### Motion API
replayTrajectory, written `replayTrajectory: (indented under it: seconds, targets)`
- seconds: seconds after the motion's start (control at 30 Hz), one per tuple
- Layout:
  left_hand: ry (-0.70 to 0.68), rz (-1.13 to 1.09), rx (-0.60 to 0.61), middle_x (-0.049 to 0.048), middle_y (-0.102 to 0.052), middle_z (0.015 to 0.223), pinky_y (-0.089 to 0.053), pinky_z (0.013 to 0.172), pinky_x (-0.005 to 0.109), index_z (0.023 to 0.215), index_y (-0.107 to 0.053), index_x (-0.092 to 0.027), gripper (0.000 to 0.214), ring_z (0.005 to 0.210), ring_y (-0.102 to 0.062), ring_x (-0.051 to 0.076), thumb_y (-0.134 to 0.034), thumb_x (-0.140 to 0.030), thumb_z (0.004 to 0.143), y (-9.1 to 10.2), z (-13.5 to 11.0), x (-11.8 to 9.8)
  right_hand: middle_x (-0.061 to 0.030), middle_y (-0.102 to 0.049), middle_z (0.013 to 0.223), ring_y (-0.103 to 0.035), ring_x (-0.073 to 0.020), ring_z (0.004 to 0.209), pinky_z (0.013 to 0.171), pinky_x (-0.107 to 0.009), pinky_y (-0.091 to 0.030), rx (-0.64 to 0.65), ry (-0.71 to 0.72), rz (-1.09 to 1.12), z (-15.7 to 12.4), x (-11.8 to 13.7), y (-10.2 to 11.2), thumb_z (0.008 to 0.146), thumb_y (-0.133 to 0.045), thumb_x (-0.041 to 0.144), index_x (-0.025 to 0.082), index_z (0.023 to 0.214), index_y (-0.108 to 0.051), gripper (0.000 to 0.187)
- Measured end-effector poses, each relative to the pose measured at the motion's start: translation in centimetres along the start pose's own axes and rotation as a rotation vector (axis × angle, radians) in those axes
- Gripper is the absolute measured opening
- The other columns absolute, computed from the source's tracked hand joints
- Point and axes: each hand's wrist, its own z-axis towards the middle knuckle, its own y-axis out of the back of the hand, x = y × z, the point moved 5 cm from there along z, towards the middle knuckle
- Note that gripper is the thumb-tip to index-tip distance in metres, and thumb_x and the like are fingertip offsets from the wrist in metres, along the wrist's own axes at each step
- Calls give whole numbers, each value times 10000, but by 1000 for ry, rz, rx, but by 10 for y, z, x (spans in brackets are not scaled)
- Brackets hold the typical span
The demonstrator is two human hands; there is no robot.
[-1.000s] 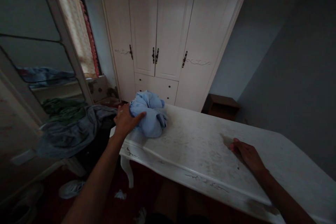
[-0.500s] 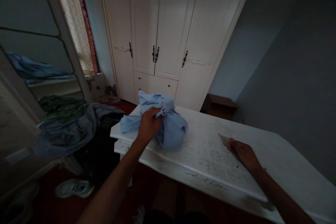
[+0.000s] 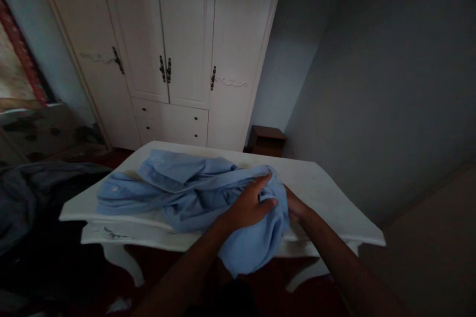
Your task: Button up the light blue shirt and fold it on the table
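Observation:
A light blue shirt (image 3: pixel 201 195) lies crumpled along the white table, a cuff with a button toward the left end. Its right part bunches up and hangs over the front edge. My left hand (image 3: pixel 251 205) grips this bunched part, thumb and forefinger showing on top of the cloth while the other fingers are covered. Just to the right, my right hand (image 3: pixel 293 204) reaches in behind the same fold. Cloth hides its fingers, so I cannot see what they hold.
The white table (image 3: pixel 320 183) has curved legs and a carved front edge. Behind it stands a white wardrobe (image 3: pixel 186 29) with dark handles, and a small brown cabinet (image 3: pixel 267 141) by the wall. Dark clothes (image 3: pixel 22 198) are heaped at the left.
The shirt, bunched in my left hand before, now stretches across the table. My right hand, which held a small flat thing, has come over to the shirt. The view has swung right.

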Motion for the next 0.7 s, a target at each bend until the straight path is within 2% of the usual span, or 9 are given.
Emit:
replayTrajectory:
  seconds: [0.1,0.17,0.2,0.33,0.4,0.47,0.53,0.63,0.7]
  targets:
    - [-14,-47,7,114,-416,1473,-360,1119,448,1415,-410,-217,630,1348,-410,252,-625,-304,828,6,-8,-1,-41,-739,770,-678,-210,726,715,-338,-539,26,-72,22,-5,1,14,575,-825,326,174,838,-715,324]
    - [-43,-56,-77,114,-435,1444,-439,1059,418,1382,-434,-228,550,1301,-466,237,-586,-301,859,28,-16,-5,-20,-726,744,-654,-150,651,652,-269,-527,-15,-84,85,-8,1,29,602,-810,305,172,808,-711,265]
    - [-49,-1,-156,113,-457,1416,-465,1032,412,1351,-463,-229,497,1267,-496,233,-567,-297,870,44,-21,-6,-12,-717,736,-639,-126,627,628,-241,-517,-49,-78,120,-9,1,38,616,-804,298,176,802,-709,242]
    - [-22,556,-533,122,-531,1282,-456,1014,471,1258,-523,-189,423,1198,-513,270,-561,-315,857,110,-55,0,-8,-689,781,-627,-106,666,652,-225,-516,-158,17,184,-10,16,62,676,-776,320,202,846,-696,222]
    - [43,770,-610,150,-528,1261,-421,1028,511,1264,-504,-151,465,1208,-487,308,-554,-346,846,134,-75,12,-24,-688,885,-640,-130,772,732,-262,-522,-171,99,113,-8,28,62,712,-755,367,216,923,-680,270]
    - [131,898,-648,178,-532,1232,-387,1038,538,1270,-484,-111,511,1213,-469,343,-535,-383,841,151,-94,25,-49,-672,1034,-632,-170,930,847,-326,-507,-129,188,-45,-3,39,49,713,-760,383,229,1047,-644,385]
    - [225,961,-656,202,-520,1234,-366,1049,540,1279,-462,-80,551,1227,-452,361,-515,-421,849,158,-111,36,-79,-621,1191,-583,-212,1094,957,-397,-459,-32,286,-260,5,45,22,698,-774,390,242,1194,-576,553]
    - [327,970,-643,227,-495,1263,-365,1052,531,1302,-429,-55,610,1241,-443,365,-478,-484,871,154,-126,42,-127,-453,1425,-430,-273,1307,1077,-476,-345,170,437,-658,20,42,-33,690,-773,435,249,1391,-423,805]
    - [368,947,-634,227,-486,1281,-380,1039,537,1325,-404,-64,670,1241,-449,370,-487,-537,858,148,-132,42,-149,-367,1493,-349,-319,1365,1101,-502,-305,264,489,-953,30,32,-69,645,-805,419,226,1448,-363,937]
